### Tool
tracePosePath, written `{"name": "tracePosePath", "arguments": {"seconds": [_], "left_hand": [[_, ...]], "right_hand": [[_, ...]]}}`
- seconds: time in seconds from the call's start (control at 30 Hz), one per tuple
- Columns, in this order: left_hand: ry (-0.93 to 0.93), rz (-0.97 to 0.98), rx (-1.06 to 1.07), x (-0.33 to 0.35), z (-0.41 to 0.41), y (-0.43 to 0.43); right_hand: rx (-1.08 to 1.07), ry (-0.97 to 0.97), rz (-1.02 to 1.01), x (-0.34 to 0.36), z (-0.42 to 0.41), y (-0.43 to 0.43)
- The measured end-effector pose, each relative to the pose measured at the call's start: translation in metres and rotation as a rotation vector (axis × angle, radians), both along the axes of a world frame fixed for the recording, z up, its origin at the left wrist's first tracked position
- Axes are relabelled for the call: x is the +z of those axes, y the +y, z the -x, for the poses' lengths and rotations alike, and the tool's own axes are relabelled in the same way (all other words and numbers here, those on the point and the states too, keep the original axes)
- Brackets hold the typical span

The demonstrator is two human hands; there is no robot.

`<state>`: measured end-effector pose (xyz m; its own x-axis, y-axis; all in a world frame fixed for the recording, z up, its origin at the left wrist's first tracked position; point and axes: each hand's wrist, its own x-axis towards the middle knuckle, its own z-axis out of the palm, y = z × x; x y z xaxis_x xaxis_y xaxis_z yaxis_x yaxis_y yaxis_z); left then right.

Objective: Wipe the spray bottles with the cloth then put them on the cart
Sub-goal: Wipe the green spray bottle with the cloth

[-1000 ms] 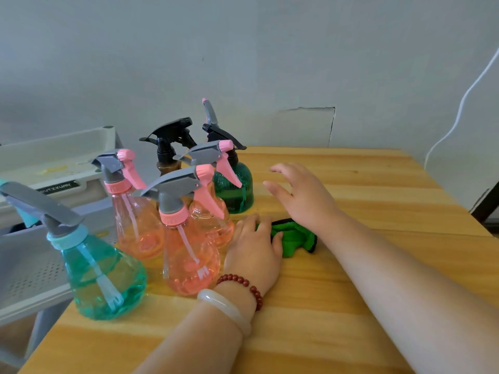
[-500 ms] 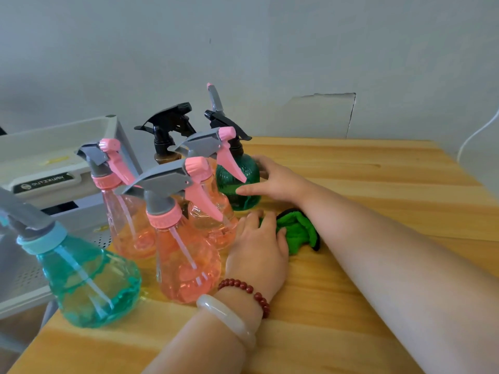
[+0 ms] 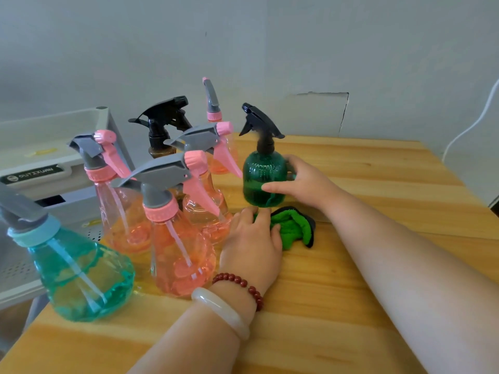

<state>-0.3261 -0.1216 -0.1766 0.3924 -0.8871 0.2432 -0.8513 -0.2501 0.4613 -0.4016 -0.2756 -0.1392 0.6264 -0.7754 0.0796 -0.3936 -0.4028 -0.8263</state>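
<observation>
1. My right hand [image 3: 305, 182] is wrapped round the belly of the green bottle [image 3: 263, 182], thumb across its front. The bottle is upright at the far edge of the cloth [image 3: 295, 226]. I cannot tell whether its base is clear of the table [image 3: 364, 184].
2. My left hand [image 3: 251, 240] holds the cloth down on the table, fingers curled over its left part.
3. Risk: the body is smooth, round and appears part filled. A one-handed grip could slip once wiping begins.
4. Risk: the nearest pink bottle [image 3: 208, 209] stands just beside the green one. A careless turn could strike its trigger and topple the group.
5. Obstruction: the cart [image 3: 54, 157] sits left of the table. The pink bottles, the brown bottle [image 3: 162, 151] and the teal bottle [image 3: 81, 271] stand between it and my hands, so I judge the bottle must be carried over or around them.
</observation>
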Motion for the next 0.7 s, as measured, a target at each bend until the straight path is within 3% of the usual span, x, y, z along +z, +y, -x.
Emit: {"name": "tracePosePath", "arguments": {"seconds": [0.2,0.37,0.7], "left_hand": [[-0.008,-0.011,-0.01,0.003,0.008,0.006],[0.008,-0.047,-0.036,0.004,0.007,0.012],[-0.001,-0.104,-0.089,0.011,0.007,0.026]], "right_hand": [[-0.116,-0.042,-0.064,0.011,0.017,0.014],[-0.217,-0.02,0.031,0.017,0.008,0.033],[-0.492,-0.159,0.043,0.011,0.053,0.067]]}}
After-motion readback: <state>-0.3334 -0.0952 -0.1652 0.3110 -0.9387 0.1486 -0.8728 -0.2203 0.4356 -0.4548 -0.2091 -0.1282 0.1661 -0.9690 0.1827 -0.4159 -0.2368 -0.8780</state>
